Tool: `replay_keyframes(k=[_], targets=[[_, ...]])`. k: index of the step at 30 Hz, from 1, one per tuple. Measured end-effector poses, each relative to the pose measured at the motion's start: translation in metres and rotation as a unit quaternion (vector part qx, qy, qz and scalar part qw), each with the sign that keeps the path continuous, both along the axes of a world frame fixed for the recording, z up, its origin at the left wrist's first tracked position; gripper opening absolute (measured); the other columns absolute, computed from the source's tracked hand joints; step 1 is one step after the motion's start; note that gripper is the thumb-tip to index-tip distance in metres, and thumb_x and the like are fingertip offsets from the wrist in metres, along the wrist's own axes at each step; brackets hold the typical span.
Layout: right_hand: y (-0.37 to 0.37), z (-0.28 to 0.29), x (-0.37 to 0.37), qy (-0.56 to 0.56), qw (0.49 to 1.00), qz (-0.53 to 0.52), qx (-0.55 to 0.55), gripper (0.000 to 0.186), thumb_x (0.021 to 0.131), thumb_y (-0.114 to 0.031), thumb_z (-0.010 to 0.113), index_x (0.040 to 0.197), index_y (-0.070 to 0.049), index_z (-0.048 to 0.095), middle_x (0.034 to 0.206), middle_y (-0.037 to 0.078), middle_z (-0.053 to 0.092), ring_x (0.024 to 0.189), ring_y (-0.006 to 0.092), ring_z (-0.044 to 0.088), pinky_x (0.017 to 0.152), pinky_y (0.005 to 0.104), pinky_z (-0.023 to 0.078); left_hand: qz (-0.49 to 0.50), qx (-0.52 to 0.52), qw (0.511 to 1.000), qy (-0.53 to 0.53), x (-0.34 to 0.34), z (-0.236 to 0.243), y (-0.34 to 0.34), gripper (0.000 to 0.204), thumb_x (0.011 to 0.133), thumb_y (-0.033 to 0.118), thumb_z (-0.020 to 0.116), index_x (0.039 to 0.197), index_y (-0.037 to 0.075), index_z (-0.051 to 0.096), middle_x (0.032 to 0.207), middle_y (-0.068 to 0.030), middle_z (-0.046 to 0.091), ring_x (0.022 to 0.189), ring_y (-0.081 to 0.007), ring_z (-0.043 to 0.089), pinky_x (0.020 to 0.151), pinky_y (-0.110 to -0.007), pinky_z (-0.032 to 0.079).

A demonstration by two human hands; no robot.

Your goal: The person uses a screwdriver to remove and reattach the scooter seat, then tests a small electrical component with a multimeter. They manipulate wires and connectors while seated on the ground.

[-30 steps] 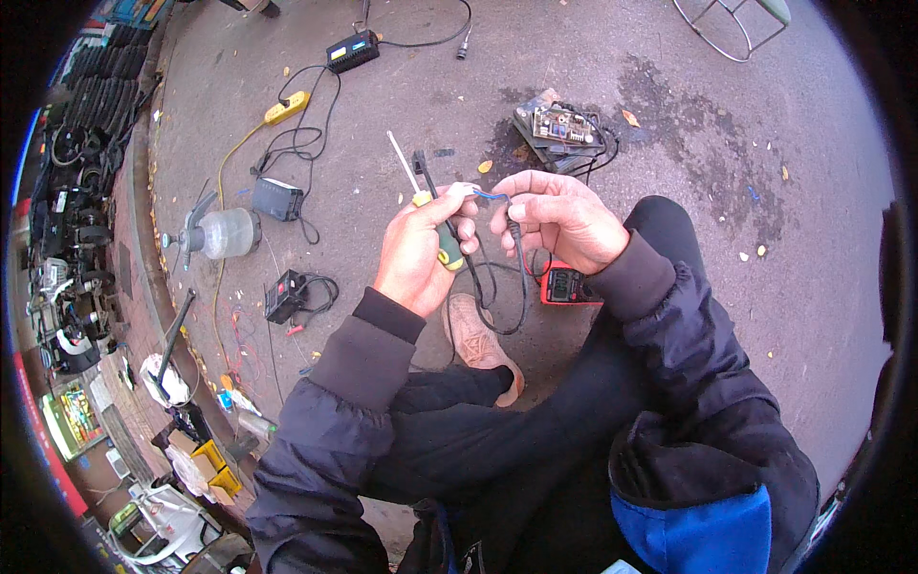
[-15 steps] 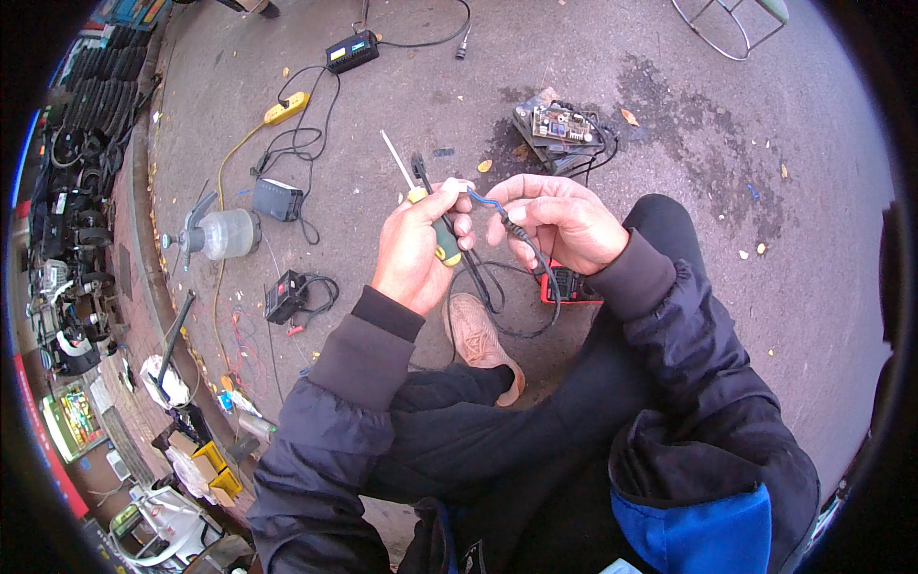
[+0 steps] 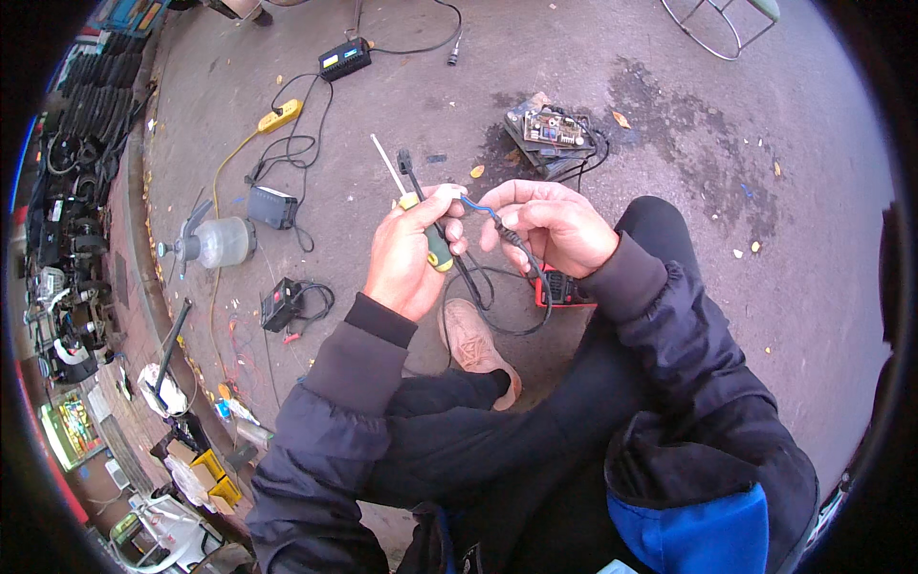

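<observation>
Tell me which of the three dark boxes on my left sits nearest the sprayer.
The middle dark box, beside the translucent sprayer. The far box, past the yellow power strip, and the near box are farther from it.

Your right hand [image 3: 564, 230] has room to pass forward between the circuit board [image 3: 557, 130] and your raised knee [image 3: 648, 220]. Below it, the red meter [image 3: 572, 291] and the looped black cable [image 3: 521, 333] block the way; their spacing is hard to judge. Ahead of your left hand [image 3: 406, 258], the screwdriver [image 3: 409, 202] juts out.
</observation>
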State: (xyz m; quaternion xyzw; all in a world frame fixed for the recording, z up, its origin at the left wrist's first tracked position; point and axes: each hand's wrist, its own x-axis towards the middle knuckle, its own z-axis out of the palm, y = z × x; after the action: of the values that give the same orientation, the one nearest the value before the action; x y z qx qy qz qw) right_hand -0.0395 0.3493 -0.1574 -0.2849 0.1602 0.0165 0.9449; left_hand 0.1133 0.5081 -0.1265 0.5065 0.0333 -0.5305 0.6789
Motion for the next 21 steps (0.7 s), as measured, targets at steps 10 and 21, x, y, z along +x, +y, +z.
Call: replay_keyframes(k=[10,21], targets=[[0.0003,-0.0005,-0.0005,-0.010,1.000,-0.002,0.010,0.029,0.096,-0.003,0.058,0.124,0.005,0.060,0.099,0.021,0.074,0.067,0.0201,0.066,0.058,0.0310,0.053,0.003,0.002,1.000,0.003,-0.0008,0.0009,0.0004,0.018,0.106,0.016,0.062,0.115,0.000,0.064,0.094,-0.0047,0.063,0.073,-0.0121,0.059,0.065,-0.030,0.049],[0.0025,-0.0039,0.0002,0.012,0.999,-0.004,-0.047,0.028,0.099,-0.007,0.061,0.125,0.002,0.058,0.099,0.016,0.073,0.070,0.0189,0.067,0.063,0.0301,0.054,-0.011,0.006,1.000,-0.026,-0.0031,0.0011,-0.0004,0.019,0.105,0.016,0.062,0.115,0.000,0.065,0.093,-0.0031,0.063,0.074,-0.0118,0.058,0.066,-0.029,0.048]])
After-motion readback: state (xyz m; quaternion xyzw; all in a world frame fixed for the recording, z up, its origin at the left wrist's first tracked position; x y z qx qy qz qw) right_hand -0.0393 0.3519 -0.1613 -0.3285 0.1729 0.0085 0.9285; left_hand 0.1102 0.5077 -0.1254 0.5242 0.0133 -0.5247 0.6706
